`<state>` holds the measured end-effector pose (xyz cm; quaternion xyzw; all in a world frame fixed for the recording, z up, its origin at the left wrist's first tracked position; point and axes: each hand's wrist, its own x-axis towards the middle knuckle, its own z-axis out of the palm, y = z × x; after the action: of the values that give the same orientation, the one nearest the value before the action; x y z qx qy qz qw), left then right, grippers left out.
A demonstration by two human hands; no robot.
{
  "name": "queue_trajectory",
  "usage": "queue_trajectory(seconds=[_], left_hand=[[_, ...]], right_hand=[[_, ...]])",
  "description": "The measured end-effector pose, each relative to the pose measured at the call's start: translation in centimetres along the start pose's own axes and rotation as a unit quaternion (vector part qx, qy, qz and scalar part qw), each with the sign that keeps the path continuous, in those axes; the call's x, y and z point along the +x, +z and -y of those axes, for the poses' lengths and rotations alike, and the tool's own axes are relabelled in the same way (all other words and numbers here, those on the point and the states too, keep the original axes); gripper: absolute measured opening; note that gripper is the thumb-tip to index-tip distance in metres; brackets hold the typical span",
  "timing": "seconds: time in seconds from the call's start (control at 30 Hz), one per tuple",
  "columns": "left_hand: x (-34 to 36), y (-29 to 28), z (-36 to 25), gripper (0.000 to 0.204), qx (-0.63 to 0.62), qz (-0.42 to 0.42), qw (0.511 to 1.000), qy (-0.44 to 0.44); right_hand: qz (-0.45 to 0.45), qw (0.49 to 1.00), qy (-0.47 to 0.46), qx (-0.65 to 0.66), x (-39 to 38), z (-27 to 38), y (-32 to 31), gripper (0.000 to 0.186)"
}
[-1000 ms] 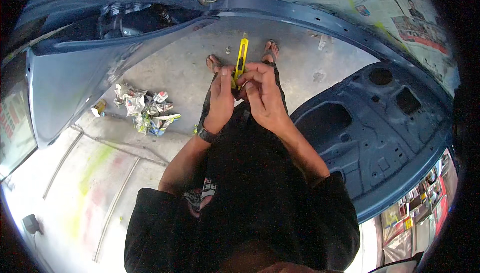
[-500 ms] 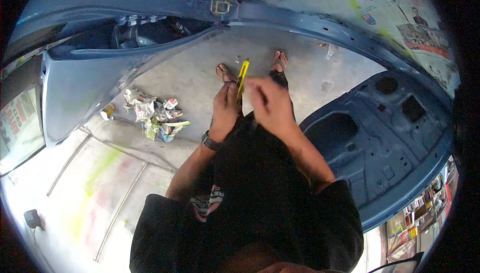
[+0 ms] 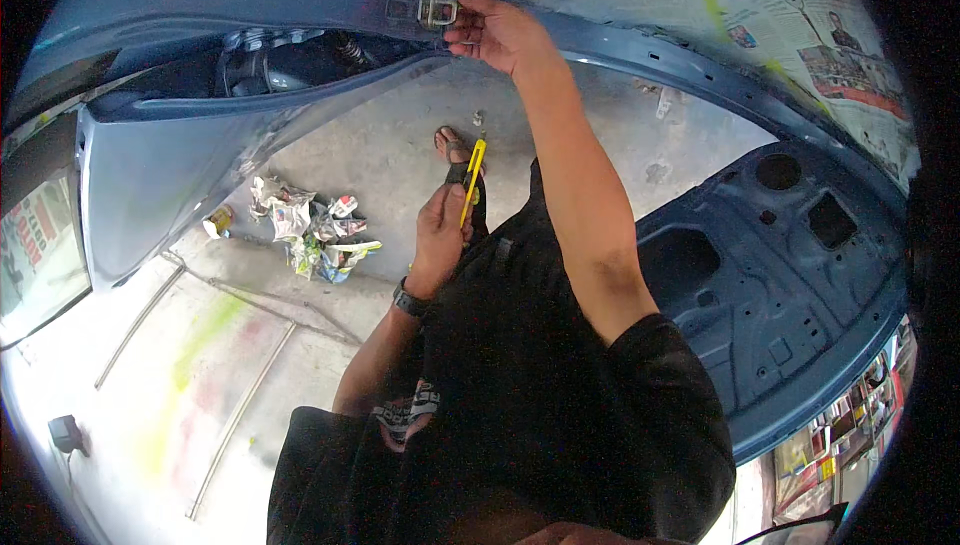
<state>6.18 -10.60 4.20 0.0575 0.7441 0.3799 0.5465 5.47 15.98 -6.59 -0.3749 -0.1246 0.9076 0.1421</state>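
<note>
My left hand (image 3: 440, 233) is closed around a yellow utility knife (image 3: 473, 181), held in front of my legs. Its slim blade points away from me. My right arm reaches far forward to the blue car body frame (image 3: 540, 40). At the frame, the curled fingers of my right hand (image 3: 497, 35) close on the right edge of a small metal door striker (image 3: 438, 11). A dark rectangular outline shows on the paint just left of the striker; whether it is a reflection I cannot tell.
A blue door panel with cutouts (image 3: 780, 345) stands at my right, a grey-blue door (image 3: 170, 185) at the left. Newspaper masking (image 3: 650, 5) covers the upper right. Crumpled newspaper (image 3: 310, 230) and a small can (image 3: 217, 221) lie on the concrete floor (image 3: 370, 155).
My right hand has left the knife area and moved forward to the striker. My left hand has dropped slightly toward me, still holding the knife.
</note>
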Motion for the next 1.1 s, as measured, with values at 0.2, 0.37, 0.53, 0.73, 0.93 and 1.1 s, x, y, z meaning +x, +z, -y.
queue_trajectory(seconds=[0.2, 0.37, 0.53, 0.73, 0.93, 1.1], left_hand=[[-0.1, 0.3, -0.7, 0.03, -0.007, 0.002, 1.0, -0.004], [0.1, 0.0, -0.3, 0.029, -0.022, 0.0, 1.0, -0.008], [0.3, -0.6, 0.3, 0.031, -0.017, -0.008, 1.0, -0.001], [0.0, -1.0, 0.4, 0.03, -0.024, -0.013, 1.0, 0.004], [0.0, -1.6, 0.1, 0.031, -0.02, -0.018, 1.0, 0.006], [-0.1, -1.8, -0.1, 0.031, -0.014, -0.026, 1.0, 0.009]], right_hand=[[-0.008, 1.0, 0.014, -0.017, -0.1, 0.6, 0.7, 0.018], [-0.084, 0.981, -0.151, -0.085, 0.0, -0.4, 1.3, 0.01], [-0.06, 0.968, -0.244, 0.022, 0.5, -2.9, 1.5, 0.009], [-0.081, 0.935, -0.345, -0.022, 1.4, -4.2, 1.2, 0.011], [-0.036, 0.934, -0.321, 0.153, 1.3, -5.1, 1.9, 0.013], [0.029, 0.913, -0.329, 0.24, -0.8, -4.7, 0.3, 0.013]])
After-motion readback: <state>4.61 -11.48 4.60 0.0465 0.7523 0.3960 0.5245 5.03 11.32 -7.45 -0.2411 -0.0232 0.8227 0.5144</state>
